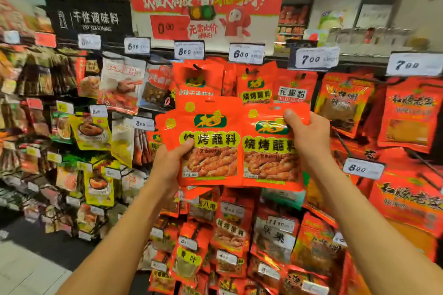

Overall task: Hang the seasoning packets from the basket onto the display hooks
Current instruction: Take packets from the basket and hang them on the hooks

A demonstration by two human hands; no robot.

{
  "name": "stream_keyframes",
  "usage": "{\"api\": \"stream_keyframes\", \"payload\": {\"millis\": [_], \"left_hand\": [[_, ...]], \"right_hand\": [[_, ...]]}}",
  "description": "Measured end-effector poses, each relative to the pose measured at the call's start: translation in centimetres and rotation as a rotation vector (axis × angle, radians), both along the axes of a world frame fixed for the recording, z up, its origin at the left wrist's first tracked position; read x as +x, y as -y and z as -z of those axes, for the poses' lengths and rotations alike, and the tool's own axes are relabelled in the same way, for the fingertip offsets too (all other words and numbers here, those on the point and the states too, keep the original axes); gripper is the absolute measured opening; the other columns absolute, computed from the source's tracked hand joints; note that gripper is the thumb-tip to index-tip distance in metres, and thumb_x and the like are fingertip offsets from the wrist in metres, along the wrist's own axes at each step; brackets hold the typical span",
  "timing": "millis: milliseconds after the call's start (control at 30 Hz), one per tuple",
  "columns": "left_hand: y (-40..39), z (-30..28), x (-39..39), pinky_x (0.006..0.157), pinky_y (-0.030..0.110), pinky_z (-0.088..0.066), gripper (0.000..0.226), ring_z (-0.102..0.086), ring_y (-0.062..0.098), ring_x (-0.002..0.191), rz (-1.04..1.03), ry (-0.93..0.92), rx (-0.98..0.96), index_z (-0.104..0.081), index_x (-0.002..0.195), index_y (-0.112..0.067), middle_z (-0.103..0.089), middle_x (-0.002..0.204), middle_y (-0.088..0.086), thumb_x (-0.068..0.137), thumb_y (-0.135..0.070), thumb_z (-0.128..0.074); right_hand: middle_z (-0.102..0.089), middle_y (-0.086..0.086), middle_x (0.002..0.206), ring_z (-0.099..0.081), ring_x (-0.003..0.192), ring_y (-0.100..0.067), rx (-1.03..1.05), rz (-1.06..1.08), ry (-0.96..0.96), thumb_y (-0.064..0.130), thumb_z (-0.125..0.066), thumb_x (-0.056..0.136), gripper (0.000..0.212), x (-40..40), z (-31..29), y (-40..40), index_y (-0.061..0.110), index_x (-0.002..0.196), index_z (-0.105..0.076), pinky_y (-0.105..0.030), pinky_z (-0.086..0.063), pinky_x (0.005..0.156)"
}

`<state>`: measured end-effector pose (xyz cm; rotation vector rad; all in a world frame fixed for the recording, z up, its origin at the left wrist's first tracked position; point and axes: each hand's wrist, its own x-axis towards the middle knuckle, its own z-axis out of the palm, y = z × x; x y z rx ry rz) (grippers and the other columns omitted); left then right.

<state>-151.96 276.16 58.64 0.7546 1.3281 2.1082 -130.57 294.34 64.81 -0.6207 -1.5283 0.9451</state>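
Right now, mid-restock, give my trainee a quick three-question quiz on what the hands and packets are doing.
1. True or false: the left hand holds a fanned stack of red barbecue seasoning packets.
2. Multiple choice: where does the right hand grip its single packet? A) bottom edge B) upper right corner C) left side
3. Fill in: the hanging packets with the same green logo and label sit under the price tag reading ____.

Key: 1 true; 2 B; 3 6.30
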Motion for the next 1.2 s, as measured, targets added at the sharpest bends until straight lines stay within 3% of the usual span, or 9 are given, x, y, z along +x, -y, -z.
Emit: {"api": "stream_keyframes", "payload": {"millis": [133, 300, 400, 567, 700, 833, 967, 1100, 1200], "left_hand": [[-0.5, -2.0, -3.3, 0.055, 0.030, -0.052, 0.016, -0.067, 0.012, 0.056, 0.012, -0.094, 0.027, -0.075, 0.074, -0.024, -0.071, 0.066, -0.006, 0.087, -0.016, -0.071], [-1.5, -3.7, -7.0, 0.055, 0.032, -0.058, 0.013, -0.077, 0.023, 0.075, 0.014, -0.096, 0.040, -0.078, 0.088, -0.023, -0.079, 0.089, 0.006, 0.092, -0.015, -0.069], [-2.1, -4.3, -9.0, 0.054, 0.033, -0.058, 0.019, -0.077, 0.024, 0.072, 0.009, -0.085, 0.046, -0.080, 0.081, -0.028, -0.079, 0.086, 0.006, 0.091, -0.016, -0.069], [-3.2, -4.7, -10.5, 0.060, 0.036, -0.060, 0.012, -0.077, 0.026, 0.078, 0.057, -0.117, 0.065, -0.080, 0.086, -0.024, -0.079, 0.092, 0.009, 0.076, -0.027, -0.075], [-4.3, -4.5, -10.9, 0.070, 0.040, -0.060, 0.007, -0.077, 0.026, 0.082, 0.082, -0.155, 0.068, -0.080, 0.085, -0.025, -0.079, 0.093, 0.007, 0.083, -0.025, -0.074], [-5.2, -4.4, -11.0, 0.062, 0.035, -0.060, 0.015, -0.076, 0.025, 0.081, 0.106, -0.134, 0.088, -0.079, 0.086, -0.020, -0.079, 0.091, 0.008, 0.093, -0.013, -0.067], [-5.9, -4.3, -10.9, 0.068, 0.037, -0.060, 0.008, -0.075, 0.024, 0.079, 0.125, -0.120, 0.095, -0.073, 0.097, -0.012, -0.078, 0.089, 0.008, 0.094, -0.010, -0.065], [-6.7, -4.3, -10.7, 0.065, 0.032, -0.057, 0.008, -0.073, 0.018, 0.073, 0.137, -0.140, 0.088, -0.071, 0.094, -0.012, -0.077, 0.080, 0.001, 0.094, -0.009, -0.064], [-7.2, -4.3, -10.5, 0.064, 0.032, -0.058, 0.009, -0.075, 0.019, 0.076, 0.167, -0.148, 0.074, -0.072, 0.097, -0.012, -0.078, 0.084, 0.002, 0.094, -0.009, -0.063]], "right_hand": [[-0.064, 0.018, 0.058, -0.053, 0.055, 0.002, -0.017, 0.062, -0.019, 0.033, -0.071, 0.088, 0.030, -4.3, -3.3, -2.0, 0.023, 0.061, -0.063, -0.030, -0.043, 0.062], [-0.073, -0.004, 0.074, -0.070, 0.073, -0.025, -0.080, 0.076, -0.036, 0.036, -0.071, 0.086, 0.023, -8.5, -6.3, -3.5, 0.019, 0.071, -0.066, -0.040, -0.054, 0.071], [-0.069, 0.008, 0.062, -0.065, 0.060, -0.011, -0.082, 0.093, 0.005, 0.026, -0.070, 0.088, 0.023, -10.2, -6.9, -4.3, 0.018, 0.068, -0.065, -0.032, -0.048, 0.061], [-0.064, 0.010, 0.058, -0.059, 0.061, -0.015, -0.114, 0.162, -0.045, 0.022, -0.069, 0.084, 0.024, -11.8, -6.9, -4.5, 0.020, 0.061, -0.062, -0.031, -0.043, 0.060], [-0.066, 0.007, 0.059, -0.062, 0.062, -0.017, -0.130, 0.196, -0.066, 0.026, -0.070, 0.077, 0.022, -12.2, -6.9, -4.9, 0.020, 0.057, -0.064, -0.034, -0.046, 0.060], [-0.068, 0.010, 0.058, -0.065, 0.063, -0.018, -0.154, 0.226, -0.050, 0.029, -0.070, 0.073, 0.019, -12.7, -6.9, -6.2, 0.029, 0.054, -0.070, -0.034, -0.049, 0.058], [-0.070, 0.005, 0.074, -0.065, 0.075, -0.023, -0.143, 0.289, 0.028, 0.033, -0.071, 0.086, 0.022, -14.0, -6.1, -9.2, 0.020, 0.069, -0.067, -0.032, -0.047, 0.067], [-0.065, 0.005, 0.080, -0.058, 0.081, -0.020, -0.240, 0.350, 0.026, 0.033, -0.073, 0.091, 0.022, -15.5, -6.4, -12.3, 0.014, 0.103, -0.073, -0.030, -0.042, 0.078], [-0.072, -0.008, 0.114, -0.064, 0.097, -0.025, -0.279, 0.368, 0.070, 0.031, -0.072, 0.091, 0.029, -16.5, -7.1, -14.2, 0.010, 0.112, -0.072, -0.031, -0.047, 0.082]]}}
